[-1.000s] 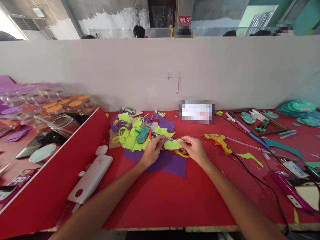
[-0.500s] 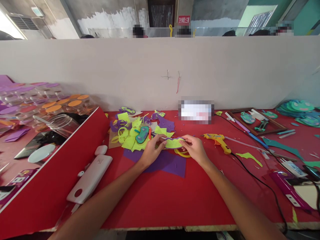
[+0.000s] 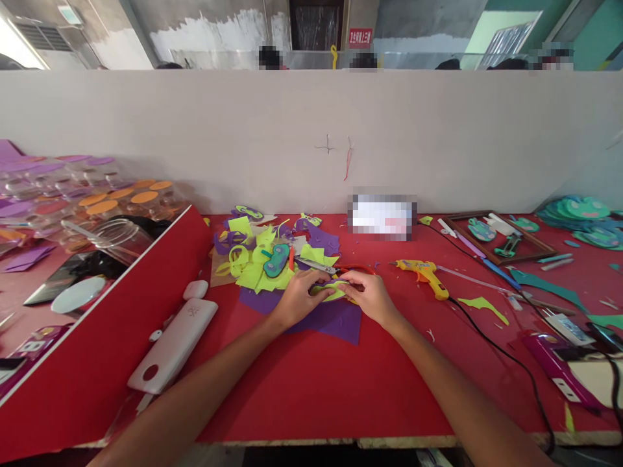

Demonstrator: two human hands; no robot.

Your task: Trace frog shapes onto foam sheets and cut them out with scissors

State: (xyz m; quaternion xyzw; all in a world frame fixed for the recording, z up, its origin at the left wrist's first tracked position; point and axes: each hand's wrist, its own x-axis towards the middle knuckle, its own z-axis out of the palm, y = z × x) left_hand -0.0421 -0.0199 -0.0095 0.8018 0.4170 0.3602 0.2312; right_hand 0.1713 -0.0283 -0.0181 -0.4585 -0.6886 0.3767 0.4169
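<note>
My left hand [image 3: 300, 299] and my right hand [image 3: 370, 295] pinch the two ends of a small yellow-green foam cutout with a purple edge [image 3: 335, 293]. It is bent between them, and the fingers hide part of it. Just behind the hands lie scissors [image 3: 318, 264] with red handles. A yellow-green and purple scrap pile [image 3: 260, 259] is to the left, with a teal mask-shaped piece [image 3: 276, 261] on top. Purple foam sheets [image 3: 335, 321] lie under the hands.
A yellow glue gun [image 3: 428, 275] with a black cord lies to the right, near a wooden frame [image 3: 528, 256] holding teal cutouts. At the left stand a red divider [image 3: 121, 324] and a white power bank [image 3: 175, 347]. A pale board [image 3: 233, 143] rises behind.
My hands have moved closer together and slightly lower, and the cutout, flat before, is now bent and tilted. The scissors behind the hands have come into fuller view.
</note>
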